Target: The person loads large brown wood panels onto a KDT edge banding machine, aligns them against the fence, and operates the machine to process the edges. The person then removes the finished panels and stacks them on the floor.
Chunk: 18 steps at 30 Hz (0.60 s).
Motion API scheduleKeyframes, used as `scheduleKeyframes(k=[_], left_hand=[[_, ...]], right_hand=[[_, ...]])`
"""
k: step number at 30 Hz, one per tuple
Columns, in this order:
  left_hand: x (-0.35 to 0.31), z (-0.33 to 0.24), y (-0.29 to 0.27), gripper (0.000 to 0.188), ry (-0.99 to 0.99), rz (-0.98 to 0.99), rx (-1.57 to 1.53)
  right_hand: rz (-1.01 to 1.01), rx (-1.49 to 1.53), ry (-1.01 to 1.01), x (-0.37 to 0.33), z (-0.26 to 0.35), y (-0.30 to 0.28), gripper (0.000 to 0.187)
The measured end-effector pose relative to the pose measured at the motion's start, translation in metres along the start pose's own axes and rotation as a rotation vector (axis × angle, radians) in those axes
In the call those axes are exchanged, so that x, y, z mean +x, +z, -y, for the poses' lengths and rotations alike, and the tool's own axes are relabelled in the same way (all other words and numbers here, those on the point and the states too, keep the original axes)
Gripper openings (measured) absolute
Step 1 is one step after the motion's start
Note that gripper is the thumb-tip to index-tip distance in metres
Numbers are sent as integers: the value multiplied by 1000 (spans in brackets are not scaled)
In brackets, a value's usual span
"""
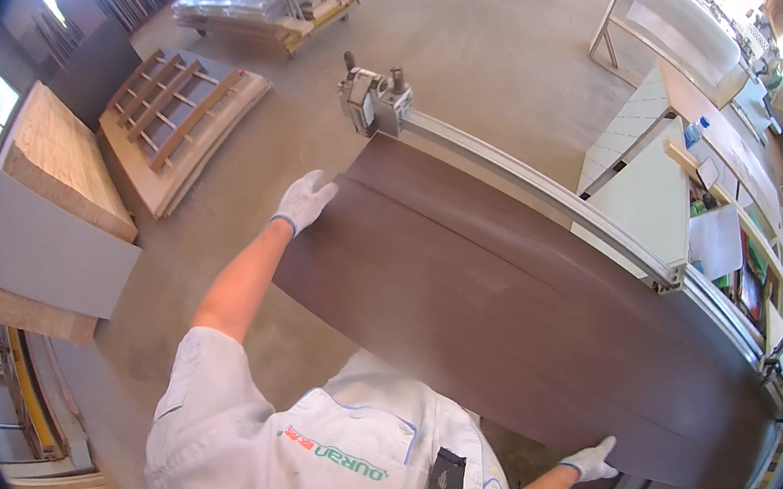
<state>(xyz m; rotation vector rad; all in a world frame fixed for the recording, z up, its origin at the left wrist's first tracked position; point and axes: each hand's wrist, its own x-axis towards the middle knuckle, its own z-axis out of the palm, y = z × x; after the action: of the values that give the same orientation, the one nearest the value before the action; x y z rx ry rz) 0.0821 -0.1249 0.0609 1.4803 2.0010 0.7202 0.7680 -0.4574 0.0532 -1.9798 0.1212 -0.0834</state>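
A long dark brown panel [463,302] stretches in front of me from the upper left to the lower right, with a dark line running along its far part. My left hand [306,200], in a white glove, grips the panel's left end, fingers over the edge and the rest hidden. Farther right, my right hand [592,460], gloved too, holds the near edge with its thumb on top; its other fingers are partly hidden. Along the panel's far side runs a metal rail [536,182], ending at the left in a metal stop block [375,98].
At the left stand a stack of boards with a slatted frame [173,110], a thick wooden slab [75,157] and a grey panel [32,230]. A loaded cart [274,5] is at the back. Right of the rail, a workbench [660,131] carries a water bottle [696,132].
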Motion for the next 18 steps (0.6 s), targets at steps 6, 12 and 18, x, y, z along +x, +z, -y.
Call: scheduleKeyframes(k=[6,12,18], left_hand=[[48,3,19,77,-57,138,-321],[94,7,14,62,-245,473,-426],[102,6,17,46,-169,400,-462]], right_hand=[[145,-867,-684,-74,47,25,89],[830,-631,-1152,-160,117,165,85],[1053,-759,-1324,-222,164,262,99]])
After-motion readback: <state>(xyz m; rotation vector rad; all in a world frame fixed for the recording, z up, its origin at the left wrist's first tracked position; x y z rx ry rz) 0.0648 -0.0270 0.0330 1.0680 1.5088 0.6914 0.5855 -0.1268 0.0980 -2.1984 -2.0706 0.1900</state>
